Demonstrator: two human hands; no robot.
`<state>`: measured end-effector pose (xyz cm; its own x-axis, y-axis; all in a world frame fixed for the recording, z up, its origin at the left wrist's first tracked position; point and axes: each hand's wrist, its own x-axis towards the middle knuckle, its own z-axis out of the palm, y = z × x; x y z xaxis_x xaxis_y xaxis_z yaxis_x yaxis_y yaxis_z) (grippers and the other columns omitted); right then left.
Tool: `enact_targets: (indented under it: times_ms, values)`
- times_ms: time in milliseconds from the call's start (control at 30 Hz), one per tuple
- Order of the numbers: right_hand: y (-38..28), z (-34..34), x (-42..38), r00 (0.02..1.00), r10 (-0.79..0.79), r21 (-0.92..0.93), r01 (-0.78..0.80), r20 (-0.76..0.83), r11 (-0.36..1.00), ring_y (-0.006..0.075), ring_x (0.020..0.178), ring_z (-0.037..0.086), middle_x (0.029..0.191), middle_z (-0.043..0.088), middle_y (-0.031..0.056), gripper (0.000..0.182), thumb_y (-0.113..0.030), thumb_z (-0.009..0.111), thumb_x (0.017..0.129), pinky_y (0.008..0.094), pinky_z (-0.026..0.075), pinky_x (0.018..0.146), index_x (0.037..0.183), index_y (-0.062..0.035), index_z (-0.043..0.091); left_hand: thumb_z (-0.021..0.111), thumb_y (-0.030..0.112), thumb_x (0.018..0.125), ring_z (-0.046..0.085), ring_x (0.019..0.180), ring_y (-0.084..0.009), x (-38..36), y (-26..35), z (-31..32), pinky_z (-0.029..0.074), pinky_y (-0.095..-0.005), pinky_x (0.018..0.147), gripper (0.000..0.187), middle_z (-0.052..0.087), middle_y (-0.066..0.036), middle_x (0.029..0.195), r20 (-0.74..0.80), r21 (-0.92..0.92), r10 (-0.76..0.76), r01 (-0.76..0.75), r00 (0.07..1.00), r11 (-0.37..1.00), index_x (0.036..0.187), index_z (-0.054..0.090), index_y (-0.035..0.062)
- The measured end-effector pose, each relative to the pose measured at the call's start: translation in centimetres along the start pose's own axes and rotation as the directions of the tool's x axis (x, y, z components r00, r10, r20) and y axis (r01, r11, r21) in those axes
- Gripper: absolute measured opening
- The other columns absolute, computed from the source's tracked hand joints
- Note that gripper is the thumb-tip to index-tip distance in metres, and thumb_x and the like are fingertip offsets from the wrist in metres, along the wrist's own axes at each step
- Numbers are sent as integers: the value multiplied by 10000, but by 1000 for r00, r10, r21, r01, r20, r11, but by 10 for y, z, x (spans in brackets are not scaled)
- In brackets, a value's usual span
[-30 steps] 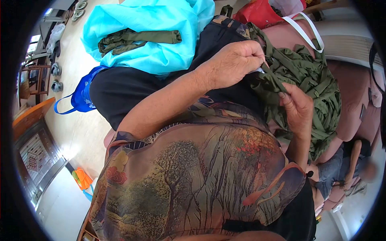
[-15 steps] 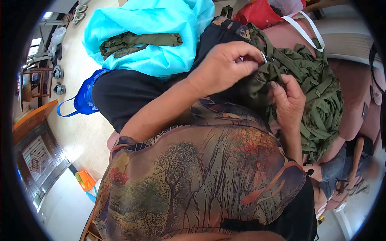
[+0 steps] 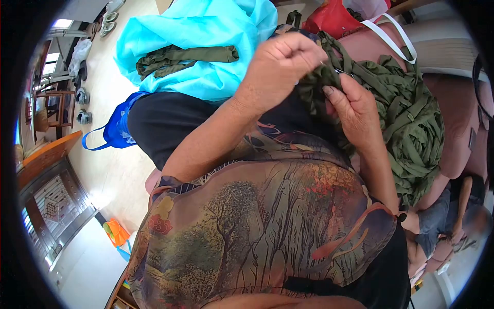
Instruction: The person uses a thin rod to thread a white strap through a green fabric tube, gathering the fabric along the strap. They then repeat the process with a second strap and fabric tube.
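Note:
My left hand (image 3: 280, 67) is raised over my lap with its fingers curled together. Whatever it may hold at the fingertips is too small to tell. Close to its right, my right hand (image 3: 355, 108) pinches dark green fabric (image 3: 329, 77) between thumb and fingers. A small shiny metal piece (image 3: 337, 71) shows at the fingertips of my right hand. The bunched green straps and cloth (image 3: 406, 123) lie beside and beyond that hand, on the pink seat. A folded green bundle (image 3: 188, 57) rests on a light blue bag (image 3: 206, 85) at the upper left.
A blue bag (image 3: 116, 123) is beside my dark-trousered knee. At the top right are a red bag (image 3: 329, 19) and a white handle (image 3: 393, 38). Another person (image 3: 437, 221) is seated at the lower right. Shoes (image 3: 83, 116) stand on the floor at left.
My left hand has moved up and left, away from the metal piece and fabric it was pinching. My right hand still grips the fabric. The whole view has shifted slightly.

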<state>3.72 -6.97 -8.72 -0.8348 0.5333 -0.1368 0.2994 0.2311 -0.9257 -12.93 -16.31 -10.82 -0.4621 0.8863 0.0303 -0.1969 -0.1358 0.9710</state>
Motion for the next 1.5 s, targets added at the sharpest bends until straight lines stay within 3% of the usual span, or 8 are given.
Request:
enact_targets:
  times_ms: [267, 500, 700, 933, 967, 1333, 1433, 1500]
  values:
    - [4, -20, -16, 987, 110, 75, -119, 114, 990, 51, 611, 473, 710, 546, -21, 160, -174, 590, 958, 210, 373, 549, 916, -20, 599, 520, 109, 980, 663, 1012, -320, 16, 1, -37, 535, -451, 876, 147, 676, -216, 1028, -69, -496, -18, -19, 997, 868, 989, 594, -18]
    - [17, -29, -24, 983, 74, -62, -64, 170, 996, 126, 675, 479, 710, 504, 17, 242, -246, 689, 871, 260, 392, 624, 901, -18, 613, 494, 151, 990, 590, 712, -245, 33, -9, -73, 516, -462, 717, 146, 612, -70, 791, -263, -745, -174, -85, 949, 662, 873, 550, 82]
    - [13, -38, -37, 968, -148, -415, 221, 201, 882, 264, 779, 476, 767, 524, 97, 400, -321, 776, 727, 352, 404, 718, 906, -7, 607, 475, 150, 996, 482, 620, -186, 53, -21, -150, 483, -350, 647, 185, 519, -56, 732, -324, -762, -132, -175, 937, 624, 837, 503, 60]
    - [-10, -52, -37, 959, 171, -305, -97, 227, 948, 317, 836, 595, 917, 646, 167, 597, -453, 784, 723, 371, 439, 808, 1097, -27, 596, 489, 143, 994, 451, 596, -169, 64, -20, -134, 438, -323, 600, 167, 497, -48, 717, -187, -777, -39, -124, 982, 617, 844, 489, 69]
    - [1, -50, -33, 962, -51, -539, 194, 269, 820, 303, 883, 637, 978, 676, 164, 544, -371, 758, 783, 371, 466, 812, 1161, -26, 571, 491, 144, 994, 456, 597, -173, 63, -17, -111, 435, -326, 599, 156, 506, -51, 720, -216, -772, -95, -110, 972, 626, 854, 490, 75]
    - [10, 31, 23, 983, -5, 281, -47, 181, 959, 113, 722, 530, 774, 589, 49, 225, -166, 636, 924, 288, 464, 661, 1029, 27, 588, 459, 178, 1018, 417, 572, -168, 61, -1, -43, 389, -307, 542, 147, 501, -54, 726, -357, -765, -209, -156, 911, 625, 900, 475, 91]
    - [-9, 18, 17, 927, 223, 109, -266, 301, 958, 134, 670, 494, 713, 532, 75, 187, -166, 618, 934, 304, 434, 618, 940, 13, 566, 438, 187, 1027, 378, 538, -152, 67, -9, -57, 346, -281, 486, 175, 479, -48, 714, -358, -782, -231, -155, 905, 604, 886, 465, 87]
    - [5, 11, 15, 971, 83, -99, -62, 223, 993, 179, 632, 459, 690, 484, 108, 190, -160, 608, 933, 319, 407, 592, 872, 1, 527, 425, 191, 1031, 358, 518, -143, 71, -13, -69, 319, -271, 455, 197, 466, -43, 706, -357, -792, -263, -141, 896, 594, 868, 459, 85]
